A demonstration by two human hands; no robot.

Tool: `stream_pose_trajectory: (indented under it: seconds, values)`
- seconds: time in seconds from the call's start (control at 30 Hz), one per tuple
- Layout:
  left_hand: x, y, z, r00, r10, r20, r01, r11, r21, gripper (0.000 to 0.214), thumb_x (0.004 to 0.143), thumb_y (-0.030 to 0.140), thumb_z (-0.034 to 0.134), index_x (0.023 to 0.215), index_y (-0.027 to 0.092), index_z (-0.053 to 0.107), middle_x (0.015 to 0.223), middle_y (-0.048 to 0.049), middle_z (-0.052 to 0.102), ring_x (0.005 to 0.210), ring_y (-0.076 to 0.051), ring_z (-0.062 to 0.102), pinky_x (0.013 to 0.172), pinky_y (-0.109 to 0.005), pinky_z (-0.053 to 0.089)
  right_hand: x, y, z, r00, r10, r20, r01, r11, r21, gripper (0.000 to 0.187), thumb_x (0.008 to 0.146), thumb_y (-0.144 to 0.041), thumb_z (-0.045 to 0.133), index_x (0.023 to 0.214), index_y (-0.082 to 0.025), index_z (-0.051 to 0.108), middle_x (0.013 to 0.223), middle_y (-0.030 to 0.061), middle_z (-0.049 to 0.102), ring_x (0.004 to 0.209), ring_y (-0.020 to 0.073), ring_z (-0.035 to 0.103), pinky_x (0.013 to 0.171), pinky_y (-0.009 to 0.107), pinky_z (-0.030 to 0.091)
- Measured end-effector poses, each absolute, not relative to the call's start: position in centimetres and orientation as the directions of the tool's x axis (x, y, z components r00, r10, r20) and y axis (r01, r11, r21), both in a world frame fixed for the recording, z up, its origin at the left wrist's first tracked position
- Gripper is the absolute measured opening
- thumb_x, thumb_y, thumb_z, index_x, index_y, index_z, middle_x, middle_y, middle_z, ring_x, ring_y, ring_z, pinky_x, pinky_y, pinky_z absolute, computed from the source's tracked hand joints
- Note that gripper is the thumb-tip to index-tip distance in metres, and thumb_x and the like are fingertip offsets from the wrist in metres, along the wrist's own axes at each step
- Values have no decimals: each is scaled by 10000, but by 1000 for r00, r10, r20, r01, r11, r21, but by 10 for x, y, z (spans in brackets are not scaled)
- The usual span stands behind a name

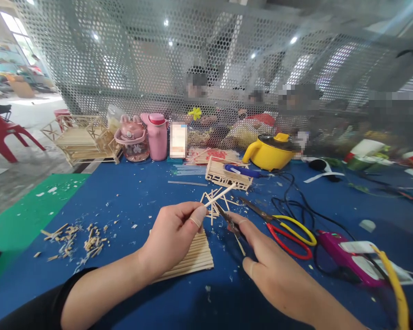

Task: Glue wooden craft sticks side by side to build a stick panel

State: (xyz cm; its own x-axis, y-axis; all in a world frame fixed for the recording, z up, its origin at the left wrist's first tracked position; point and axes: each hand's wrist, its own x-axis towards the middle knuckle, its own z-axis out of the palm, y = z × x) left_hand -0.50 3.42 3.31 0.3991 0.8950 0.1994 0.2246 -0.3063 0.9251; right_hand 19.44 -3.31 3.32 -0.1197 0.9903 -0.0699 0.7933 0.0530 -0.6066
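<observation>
My left hand (174, 236) pinches a thin wooden stick (221, 195) that points up and to the right. Under that hand lies a flat panel of glued sticks (196, 256) on the blue table (131, 192). My right hand (266, 268) grips a small dark cutter (229, 220), its jaws close to the stick just past my left fingertips. Loose sticks (213, 206) lie scattered behind the hands.
Red and yellow handled scissors (289, 231) and a magenta glue gun (351, 261) with black cords lie to the right. A small stick frame (227, 176), a yellow pot (270, 151), pink bottles (156, 137) and a stick model (84, 140) stand behind. Wood scraps (75, 238) lie left. People sit behind a mesh screen.
</observation>
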Motion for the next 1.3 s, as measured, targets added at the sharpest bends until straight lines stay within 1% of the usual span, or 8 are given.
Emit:
stream_pose_trajectory:
  seconds: [0.33, 0.53, 0.73, 0.83, 0.93, 1.1, 1.23, 1.3]
  values:
    - [-6, 26, 34, 479, 845, 238, 306, -415, 857, 344, 949, 311, 390, 641, 183, 473, 591, 50, 447, 579, -99, 395, 560, -211, 328, 184, -33, 32, -156, 985, -69, 799, 85, -596, 770, 721, -66, 428, 1448, -268, 273, 1470, 77, 390, 1338, 241, 369, 1109, 506, 282]
    - [-7, 25, 35, 498, 832, 243, 305, -431, 849, 332, 952, 295, 394, 649, 186, 476, 587, 54, 455, 569, -95, 393, 552, -204, 332, 178, -31, 36, -131, 990, -47, 757, 69, -650, 695, 717, -66, 443, 1383, -257, 393, 1403, 77, 474, 1302, 254, 415, 1089, 501, 310]
    - [-7, 24, 36, 508, 817, 272, 281, -455, 845, 332, 947, 282, 402, 642, 184, 488, 578, 52, 467, 552, -91, 400, 539, -193, 346, 173, -29, 34, -152, 986, 69, 739, 160, -654, 677, 697, -46, 447, 1339, -259, 445, 1277, 62, 583, 1181, 243, 530, 999, 423, 416]
    - [-6, 24, 34, 535, 784, 315, 266, -510, 818, 302, 950, 258, 402, 712, 179, 570, 608, 40, 530, 561, -90, 444, 558, -187, 369, 175, -30, 28, -181, 974, 138, 707, 226, -670, 638, 680, -41, 469, 1282, -247, 493, 1215, 65, 613, 1123, 250, 561, 971, 398, 427]
    - [-6, 24, 31, 554, 756, 349, 258, -554, 791, 286, 951, 255, 404, 807, 169, 636, 664, 12, 611, 591, -96, 508, 586, -186, 397, 178, -31, 29, -187, 978, 95, 612, 192, -767, 499, 693, -43, 470, 1142, -241, 562, 1057, 43, 653, 995, 229, 595, 912, 367, 446]
    - [-7, 25, 34, 567, 713, 412, 246, -624, 741, 330, 933, 280, 426, 693, 156, 615, 620, -11, 611, 556, -101, 513, 559, -193, 403, 180, -31, 33, -369, 907, -204, 280, -100, -955, 122, 693, -118, 478, 743, -191, 562, 680, -4, 564, 677, 160, 538, 661, 289, 441]
    - [-9, 27, 45, 594, 718, 363, 251, -594, 764, 335, 931, 274, 417, 676, 163, 604, 638, -8, 609, 573, -102, 502, 569, -202, 395, 178, -28, 30, -367, 909, -200, 68, -188, -980, 128, 598, -120, 522, 706, -185, 545, 668, -9, 535, 665, 148, 516, 661, 287, 410]
    - [-14, 30, 48, 625, 730, 278, 209, -499, 841, 361, 924, 323, 437, 625, 167, 565, 583, 16, 538, 535, -93, 437, 528, -206, 362, 182, -29, 29, -456, 860, -227, -37, -274, -961, 207, 551, -120, 526, 746, -178, 564, 672, -5, 548, 618, 141, 520, 616, 282, 421]
